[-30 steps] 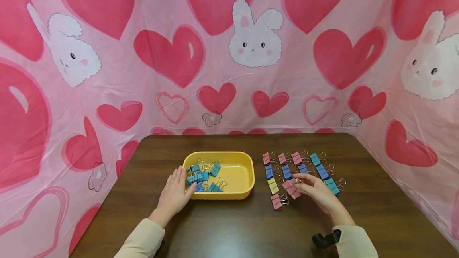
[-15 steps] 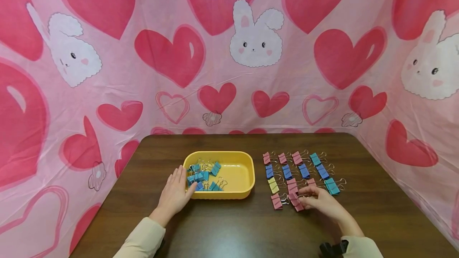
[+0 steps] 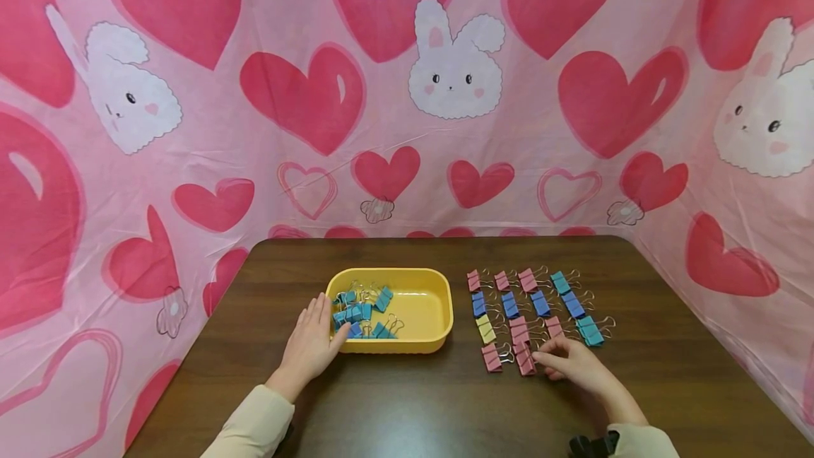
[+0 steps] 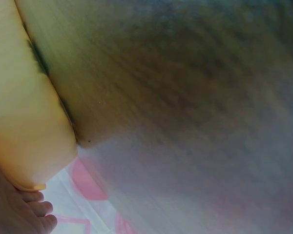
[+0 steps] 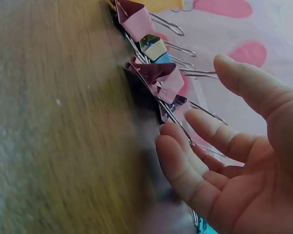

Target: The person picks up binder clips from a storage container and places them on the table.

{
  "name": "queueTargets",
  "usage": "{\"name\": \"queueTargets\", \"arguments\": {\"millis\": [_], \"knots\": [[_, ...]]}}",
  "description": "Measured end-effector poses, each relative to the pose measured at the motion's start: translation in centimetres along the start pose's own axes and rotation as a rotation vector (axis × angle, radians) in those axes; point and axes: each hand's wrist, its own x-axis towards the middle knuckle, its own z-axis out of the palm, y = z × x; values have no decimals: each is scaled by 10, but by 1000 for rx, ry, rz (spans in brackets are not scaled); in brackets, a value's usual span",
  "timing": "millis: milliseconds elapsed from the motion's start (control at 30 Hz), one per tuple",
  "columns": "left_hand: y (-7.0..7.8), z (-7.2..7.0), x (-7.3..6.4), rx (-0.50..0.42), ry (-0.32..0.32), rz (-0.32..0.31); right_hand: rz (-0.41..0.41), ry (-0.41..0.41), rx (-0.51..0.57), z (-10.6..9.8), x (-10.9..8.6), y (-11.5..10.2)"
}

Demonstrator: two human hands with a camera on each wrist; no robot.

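In the head view, my left hand (image 3: 310,341) lies along the left end of a yellow plastic tray (image 3: 439,338), fingers straight and thumb at its near rim. Teal and blue binder clips (image 3: 352,313) are heaped in the tray's left half. My right hand (image 3: 575,366) is just right of a pink binder clip (image 3: 524,359) in the nearest row. From the right wrist, that pink binder clip (image 5: 168,80) sits on the table with its wire handles toward me. The thumb is at one handle's tip, and the other fingers are spread apart from it near the lower handle.
Rows of pink, blue, yellow and teal binder clips stand on the brown table (image 3: 407,408), right of the tray. Another pink clip (image 3: 492,357) is left of my right hand; a teal clip (image 3: 590,331) is behind it. A pink heart-print cloth (image 3: 445,140) hangs around the table.
My right hand brought the pink binder clip toward the near row and set it beside the other pink one; its fingers have since loosened and drawn slightly right. The left hand stays put.
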Motion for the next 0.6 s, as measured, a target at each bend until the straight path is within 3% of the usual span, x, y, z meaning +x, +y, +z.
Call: {"name": "queueTargets", "arguments": {"millis": [333,600], "knots": [[1,-1,0,-1,-1,-2,-8,29,-17,-11,0,1],[1,-1,0,-3,-20,-11,-30,95,8,-23,3,-19]]}}
